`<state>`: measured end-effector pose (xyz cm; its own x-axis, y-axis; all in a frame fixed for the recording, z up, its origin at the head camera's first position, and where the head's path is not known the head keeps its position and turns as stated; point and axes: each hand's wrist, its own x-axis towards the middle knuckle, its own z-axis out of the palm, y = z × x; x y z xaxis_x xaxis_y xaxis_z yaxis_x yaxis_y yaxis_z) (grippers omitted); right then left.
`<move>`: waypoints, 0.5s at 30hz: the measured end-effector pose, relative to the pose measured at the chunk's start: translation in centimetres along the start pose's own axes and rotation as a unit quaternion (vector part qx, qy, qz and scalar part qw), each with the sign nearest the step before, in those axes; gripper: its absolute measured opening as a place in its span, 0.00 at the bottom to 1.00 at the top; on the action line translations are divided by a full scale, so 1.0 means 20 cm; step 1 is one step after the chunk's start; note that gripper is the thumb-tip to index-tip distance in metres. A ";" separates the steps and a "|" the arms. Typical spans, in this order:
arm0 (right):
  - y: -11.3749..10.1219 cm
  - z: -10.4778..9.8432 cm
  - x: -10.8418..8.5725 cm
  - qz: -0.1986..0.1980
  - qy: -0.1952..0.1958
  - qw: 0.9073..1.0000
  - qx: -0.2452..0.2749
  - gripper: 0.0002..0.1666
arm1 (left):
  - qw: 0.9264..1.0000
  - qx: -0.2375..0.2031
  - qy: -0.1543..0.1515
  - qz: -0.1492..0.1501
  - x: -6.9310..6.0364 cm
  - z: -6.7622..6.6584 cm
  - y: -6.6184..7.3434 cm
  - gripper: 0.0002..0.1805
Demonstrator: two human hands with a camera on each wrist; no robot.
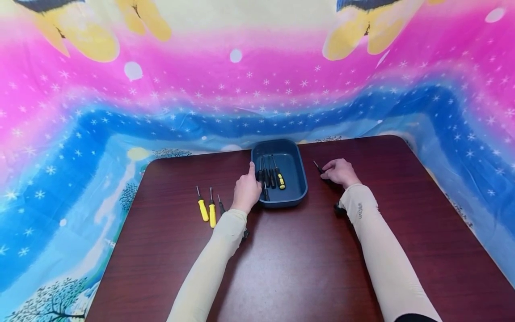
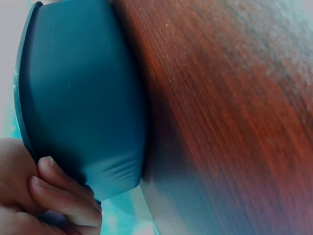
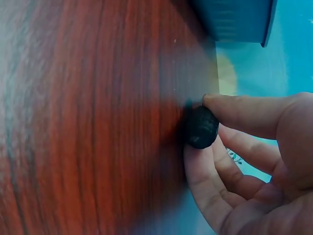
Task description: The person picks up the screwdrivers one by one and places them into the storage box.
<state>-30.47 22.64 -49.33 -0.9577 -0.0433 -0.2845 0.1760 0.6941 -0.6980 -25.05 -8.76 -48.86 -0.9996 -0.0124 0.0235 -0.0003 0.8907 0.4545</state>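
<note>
The right hand (image 1: 339,172) pinches a black driver (image 3: 201,128) between thumb and fingertips; the left hand (image 1: 246,191), fingers partly curled, holds the rim of the single tray (image 1: 281,204). Work appears part-done: just right of the left fingers, seemingly five drivers (image 1: 281,180) lie inside, dark handles crowding; four are outside, the pinched one plus two yellow drivers (image 1: 203,211) and one dark driver (image 1: 221,207) left of the left fingers.
</note>
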 end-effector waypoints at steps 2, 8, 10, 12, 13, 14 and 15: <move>0.00 0.00 0.00 -0.002 -0.005 1.000 0.006 0.21 | 1.000 -0.001 0.000 0.001 0.00 0.00 0.00 0.39; 0.01 -0.01 -0.01 -0.006 -0.052 0.995 0.083 0.25 | 1.000 -0.002 0.003 0.004 0.00 0.00 0.00 0.38; 0.02 -0.02 0.00 -0.008 -0.076 0.988 0.136 0.28 | 1.000 -0.002 0.003 0.004 0.00 -0.01 0.00 0.38; 0.03 -0.02 0.00 -0.009 -0.096 0.977 0.188 0.30 | 1.000 -0.001 0.001 0.003 0.00 -0.01 0.00 0.38; 0.03 -0.02 0.01 -0.009 -0.105 0.971 0.213 0.31 | 1.000 -0.001 0.000 0.003 0.00 -0.01 0.00 0.38; 0.04 -0.02 0.01 -0.008 -0.111 0.966 0.235 0.31 | 1.000 -0.002 -0.001 0.002 0.00 -0.01 0.00 0.39; 0.05 -0.02 0.01 -0.010 -0.115 0.962 0.248 0.32 | 1.000 -0.002 -0.002 0.002 0.00 -0.01 0.00 0.39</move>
<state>-30.55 23.61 -49.78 -0.8964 -0.2496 -0.3663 0.3005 0.2654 -0.9161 -25.08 -8.75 -48.73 -0.9997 -0.0065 0.0221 0.0043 0.8891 0.4577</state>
